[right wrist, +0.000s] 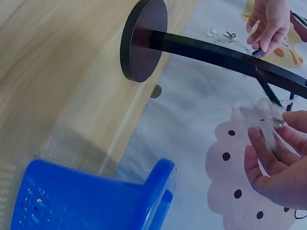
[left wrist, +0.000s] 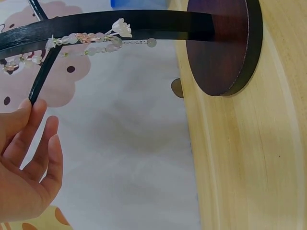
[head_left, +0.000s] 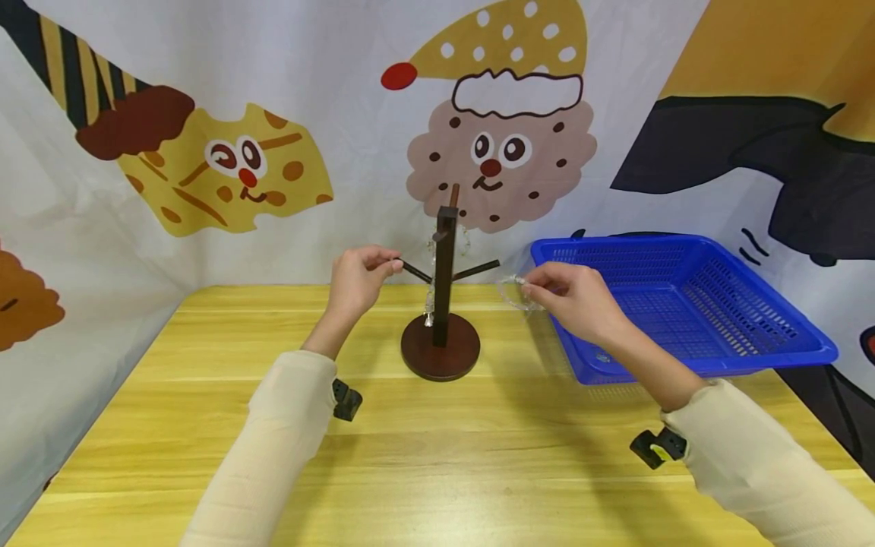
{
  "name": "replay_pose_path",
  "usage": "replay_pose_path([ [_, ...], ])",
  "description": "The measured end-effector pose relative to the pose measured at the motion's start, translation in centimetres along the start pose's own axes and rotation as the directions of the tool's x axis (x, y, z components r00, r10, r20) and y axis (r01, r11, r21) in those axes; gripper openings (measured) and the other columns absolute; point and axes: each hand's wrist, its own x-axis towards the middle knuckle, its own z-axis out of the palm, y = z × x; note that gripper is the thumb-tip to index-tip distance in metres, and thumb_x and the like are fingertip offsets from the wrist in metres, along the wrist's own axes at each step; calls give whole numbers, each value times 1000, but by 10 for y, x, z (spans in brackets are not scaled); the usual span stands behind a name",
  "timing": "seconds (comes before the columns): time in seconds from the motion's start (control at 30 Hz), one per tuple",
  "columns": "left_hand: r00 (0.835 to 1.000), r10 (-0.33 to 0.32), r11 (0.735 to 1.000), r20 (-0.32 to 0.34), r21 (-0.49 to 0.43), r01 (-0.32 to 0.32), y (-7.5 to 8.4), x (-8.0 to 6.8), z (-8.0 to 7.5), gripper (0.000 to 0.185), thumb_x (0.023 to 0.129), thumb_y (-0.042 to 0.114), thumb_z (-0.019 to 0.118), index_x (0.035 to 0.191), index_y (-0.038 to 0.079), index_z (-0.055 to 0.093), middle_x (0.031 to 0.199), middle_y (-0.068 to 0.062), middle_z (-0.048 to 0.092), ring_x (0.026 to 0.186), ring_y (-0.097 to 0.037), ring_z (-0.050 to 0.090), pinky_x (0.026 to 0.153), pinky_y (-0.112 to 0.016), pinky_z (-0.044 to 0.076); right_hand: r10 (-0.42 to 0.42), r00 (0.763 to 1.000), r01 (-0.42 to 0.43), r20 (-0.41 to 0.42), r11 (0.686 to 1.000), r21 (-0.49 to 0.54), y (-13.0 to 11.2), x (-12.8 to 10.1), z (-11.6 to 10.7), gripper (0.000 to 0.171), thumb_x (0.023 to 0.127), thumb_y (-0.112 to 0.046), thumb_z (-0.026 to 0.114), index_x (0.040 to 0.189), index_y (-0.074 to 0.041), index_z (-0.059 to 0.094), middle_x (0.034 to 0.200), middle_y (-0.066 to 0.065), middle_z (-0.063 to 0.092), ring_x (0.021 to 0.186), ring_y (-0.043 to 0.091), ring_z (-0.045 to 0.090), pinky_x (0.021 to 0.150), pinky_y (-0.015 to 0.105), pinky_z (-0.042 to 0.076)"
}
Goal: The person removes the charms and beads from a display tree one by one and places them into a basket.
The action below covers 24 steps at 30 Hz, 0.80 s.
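A dark wooden stand [head_left: 444, 281] with a round base [head_left: 440, 363] and several pegs stands upright on the table. My left hand [head_left: 358, 281] pinches the tip of its left peg [left wrist: 42, 76] between thumb and finger. Beaded strands with a white flower charm [left wrist: 122, 28] hang from the stand, close to the post. Right of the stand, my right hand [head_left: 574, 296] pinches a clear beaded bracelet [head_left: 514, 280] near the tip of the right peg [head_left: 478, 269]. The bracelet is blurred in the right wrist view, so whether it touches that peg is hard to tell.
A blue plastic basket [head_left: 752, 363] sits at the right of the table, partly beneath my right forearm. Something small and shiny [head_left: 601, 355] shows in its near left corner. Behind the table [head_left: 437, 456] hangs a white cloth [head_left: 362, 152] printed with cartoon figures.
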Motion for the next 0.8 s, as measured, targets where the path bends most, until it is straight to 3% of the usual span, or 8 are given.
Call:
replay_pose_path([
  [0.57, 1000, 13, 1000, -1, -8, -13, -1, -1, 0, 21, 87, 18, 62, 102, 5, 70, 93, -11, 69, 87, -24, 65, 79, -37, 49, 45, 999, -45, 12, 999, -5, 6, -12, -22, 15, 91, -18, 59, 95, -6, 66, 84, 7, 65, 76, 24, 61, 62, 31, 46],
  [0.8, 1000, 19, 1000, 1, -10, -19, 0, -1, 0, 21, 87, 17, 62, 102, 4, 70, 93, -11, 69, 87, -24, 65, 78, -37, 49, 69, 998, -69, 4, 998, -14, 14, -21, -32, 18, 91, -23, 58, 95, -7, 66, 83, 5, 65, 72, 15, 60, 61, 27, 46],
])
